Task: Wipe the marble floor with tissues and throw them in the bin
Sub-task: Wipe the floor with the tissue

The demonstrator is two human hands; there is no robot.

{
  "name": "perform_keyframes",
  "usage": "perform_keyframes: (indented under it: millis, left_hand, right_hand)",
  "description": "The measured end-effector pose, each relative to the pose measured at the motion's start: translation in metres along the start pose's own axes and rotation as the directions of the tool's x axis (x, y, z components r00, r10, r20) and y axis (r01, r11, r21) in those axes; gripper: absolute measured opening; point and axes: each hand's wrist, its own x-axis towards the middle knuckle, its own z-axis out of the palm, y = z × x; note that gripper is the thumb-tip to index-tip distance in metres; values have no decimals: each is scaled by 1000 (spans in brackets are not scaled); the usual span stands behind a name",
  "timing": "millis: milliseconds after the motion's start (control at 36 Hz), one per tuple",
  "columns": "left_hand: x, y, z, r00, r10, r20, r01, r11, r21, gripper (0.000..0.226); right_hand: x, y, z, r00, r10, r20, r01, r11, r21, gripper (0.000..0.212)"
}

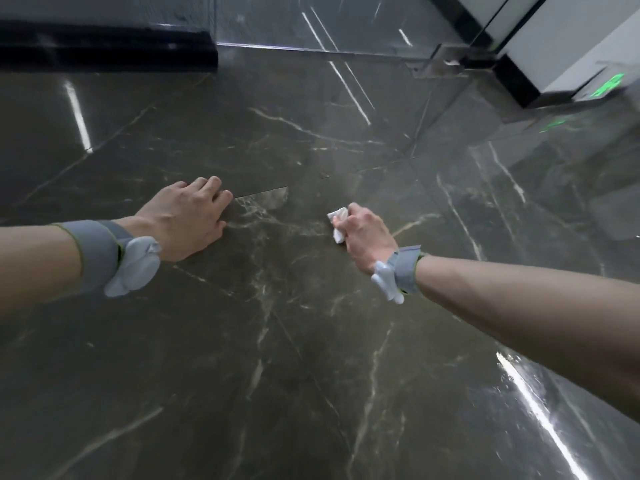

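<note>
Under the right hand (pixel 367 233), which grips it bunched against the floor (pixel 277 341), the tissue (pixel 337 220) looks light, soft, easily torn; left hand (pixel 190 216) rests flat.

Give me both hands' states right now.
Left hand: open, resting flat on the marble floor.
Right hand: grips a crumpled tissue.

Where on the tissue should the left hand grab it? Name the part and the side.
Probably the crumpled end of the tissue poking out beyond the right hand, approached from the left: the rest is wrapped in that fist, and the left hand lies flat on that side.
</note>
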Motion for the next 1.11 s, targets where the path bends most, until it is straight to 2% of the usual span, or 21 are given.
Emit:
perform_keyframes:
  millis: [167,250,361,472,528,611,722,778,889,917,972,1056,1084,1111]
  left_hand:
    - [1,-5,-26,964,-8,266,5,1000,12,37]
    - [-15,-6,-52,933,45,357,-76,995,72,39]
    - [-37,-9,-66,905,126,407,-184,977,108,36]
    - [-59,-13,-83,889,150,434,-230,964,137,39]
    - [-66,-14,-89,870,150,470,-249,956,155,41]
    - [-76,-18,-100,867,173,467,-287,940,184,39]
    - [-83,-23,-117,868,188,460,-311,927,209,40]
    - [-82,-24,-121,869,195,455,-320,923,215,40]
    - [-87,-19,-128,877,236,419,-356,905,234,38]
    - [-87,-19,-129,876,241,418,-362,902,237,38]
    - [-89,-16,-130,878,257,404,-371,898,236,36]
    - [-93,-13,-132,878,279,388,-384,896,222,32]
    - [-94,-12,-132,879,286,382,-386,897,217,31]
    - [-95,-11,-131,879,287,381,-384,899,209,30]
  right_hand:
    - [-27,-29,-2,965,-199,171,199,980,13,22]
    - [-51,-44,-13,930,-244,276,225,969,98,16]
    - [-65,-46,-15,861,-274,429,193,956,223,19]
    - [-72,-42,-36,848,-249,468,206,968,142,26]
    - [-71,-36,-50,849,-214,483,153,975,163,23]
    - [-71,-25,-75,865,-127,485,-2,967,256,21]
    - [-79,-19,-99,890,-62,453,-153,893,422,24]
    - [-81,-17,-106,885,-49,463,-172,890,423,27]
    - [-89,-15,-121,883,-115,455,-67,929,365,34]
    - [-86,-15,-121,870,-121,477,-84,919,386,34]
    - [-85,-17,-121,846,-64,529,-235,846,478,28]
    - [-84,-20,-122,803,-9,595,-460,624,631,15]
    - [-83,-20,-122,794,0,607,-475,623,621,16]
    - [-83,-21,-123,797,21,604,-454,681,575,17]
